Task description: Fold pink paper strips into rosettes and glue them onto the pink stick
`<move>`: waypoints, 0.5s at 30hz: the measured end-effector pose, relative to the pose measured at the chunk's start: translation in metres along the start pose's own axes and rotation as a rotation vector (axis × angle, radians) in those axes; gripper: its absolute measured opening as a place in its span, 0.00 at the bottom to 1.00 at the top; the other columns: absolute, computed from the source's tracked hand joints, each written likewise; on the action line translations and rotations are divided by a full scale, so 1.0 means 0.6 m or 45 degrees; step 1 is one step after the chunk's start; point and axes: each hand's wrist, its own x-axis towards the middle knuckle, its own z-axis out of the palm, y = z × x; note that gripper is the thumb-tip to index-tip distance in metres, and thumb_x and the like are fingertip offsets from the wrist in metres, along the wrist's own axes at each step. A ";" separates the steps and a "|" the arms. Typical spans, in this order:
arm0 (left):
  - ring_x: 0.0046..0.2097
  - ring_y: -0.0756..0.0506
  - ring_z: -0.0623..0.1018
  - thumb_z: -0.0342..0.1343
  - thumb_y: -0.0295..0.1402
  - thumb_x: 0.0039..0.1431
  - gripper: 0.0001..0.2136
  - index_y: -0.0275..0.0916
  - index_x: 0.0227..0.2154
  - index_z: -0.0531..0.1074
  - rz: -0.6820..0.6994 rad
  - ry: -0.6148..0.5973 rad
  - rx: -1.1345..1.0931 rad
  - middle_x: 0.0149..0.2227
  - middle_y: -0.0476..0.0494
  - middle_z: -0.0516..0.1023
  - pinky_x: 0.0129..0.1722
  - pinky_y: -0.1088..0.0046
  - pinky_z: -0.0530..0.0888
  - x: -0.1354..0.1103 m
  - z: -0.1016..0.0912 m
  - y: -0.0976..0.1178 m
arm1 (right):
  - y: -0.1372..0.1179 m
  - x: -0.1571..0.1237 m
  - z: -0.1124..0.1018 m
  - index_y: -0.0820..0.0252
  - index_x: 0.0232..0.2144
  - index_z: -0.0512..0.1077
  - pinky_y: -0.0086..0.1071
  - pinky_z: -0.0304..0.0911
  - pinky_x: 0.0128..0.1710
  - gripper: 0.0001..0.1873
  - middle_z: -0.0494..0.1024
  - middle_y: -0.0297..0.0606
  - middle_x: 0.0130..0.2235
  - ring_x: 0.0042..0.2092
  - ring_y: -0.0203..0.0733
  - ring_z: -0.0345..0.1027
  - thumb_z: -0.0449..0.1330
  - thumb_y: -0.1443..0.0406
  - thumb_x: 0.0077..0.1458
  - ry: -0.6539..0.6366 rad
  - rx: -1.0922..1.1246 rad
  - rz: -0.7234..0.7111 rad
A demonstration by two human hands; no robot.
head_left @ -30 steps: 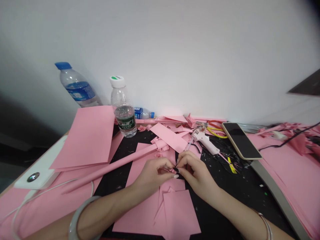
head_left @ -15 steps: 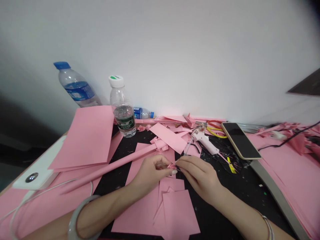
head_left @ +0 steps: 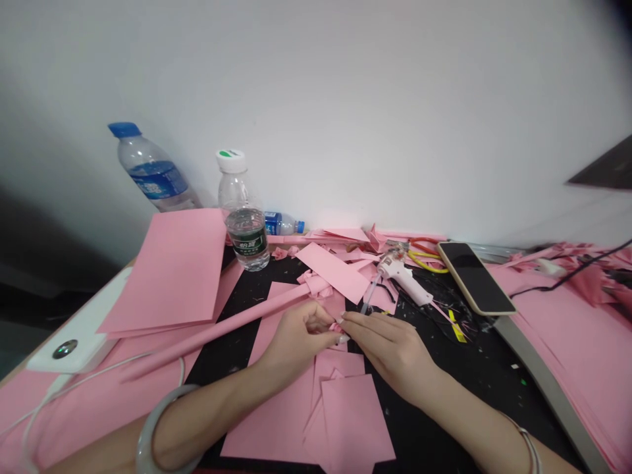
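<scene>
Between the thumb and fingers of my left hand [head_left: 295,337] is a small piece of folded pink paper [head_left: 336,326], mostly covered by the fingertips. My right hand [head_left: 395,349] meets it from the other side, its fingers held together and pressing on the paper. Its thumb is largely hidden under the fingers. Beneath both hands lie pink paper sheets [head_left: 355,418], some overlapping. A long rolled pink paper tube [head_left: 237,321] runs diagonally behind my left hand.
A white glue gun [head_left: 407,280] lies beyond my right hand, near a phone [head_left: 474,276]. Two larger bottles, one clear with a white cap [head_left: 244,217] and one blue-capped [head_left: 153,174], stand at the back left. Pink sheets [head_left: 170,270] and a white device [head_left: 74,345] sit left.
My right hand has shifted slightly left, its fingers now flatter and further over the folded paper. My left hand stays almost in place.
</scene>
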 end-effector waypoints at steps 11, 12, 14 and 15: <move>0.33 0.46 0.77 0.60 0.25 0.47 0.05 0.36 0.24 0.68 0.152 -0.023 0.239 0.28 0.48 0.76 0.35 0.70 0.72 -0.006 -0.002 -0.005 | 0.004 -0.002 0.005 0.62 0.44 0.73 0.39 0.73 0.39 0.14 0.79 0.45 0.45 0.41 0.46 0.75 0.51 0.73 0.60 -0.104 0.040 0.087; 0.33 0.46 0.77 0.60 0.25 0.47 0.05 0.36 0.23 0.69 0.167 -0.033 0.270 0.28 0.48 0.76 0.35 0.69 0.72 -0.008 -0.002 -0.004 | 0.005 -0.003 0.005 0.63 0.44 0.73 0.39 0.73 0.39 0.14 0.79 0.45 0.45 0.41 0.45 0.75 0.51 0.73 0.60 -0.115 0.053 0.094; 0.34 0.46 0.77 0.59 0.24 0.47 0.05 0.37 0.22 0.69 0.186 -0.051 0.308 0.29 0.47 0.77 0.36 0.69 0.73 -0.010 0.000 -0.002 | 0.006 -0.004 0.006 0.63 0.43 0.73 0.39 0.73 0.39 0.13 0.79 0.45 0.43 0.40 0.45 0.75 0.52 0.73 0.60 -0.132 0.074 0.099; 0.34 0.46 0.77 0.58 0.24 0.48 0.05 0.37 0.22 0.69 0.189 -0.059 0.321 0.29 0.47 0.77 0.36 0.69 0.73 -0.011 0.001 -0.001 | 0.006 -0.004 0.006 0.63 0.43 0.73 0.38 0.73 0.39 0.12 0.79 0.45 0.43 0.39 0.45 0.75 0.52 0.73 0.60 -0.140 0.083 0.099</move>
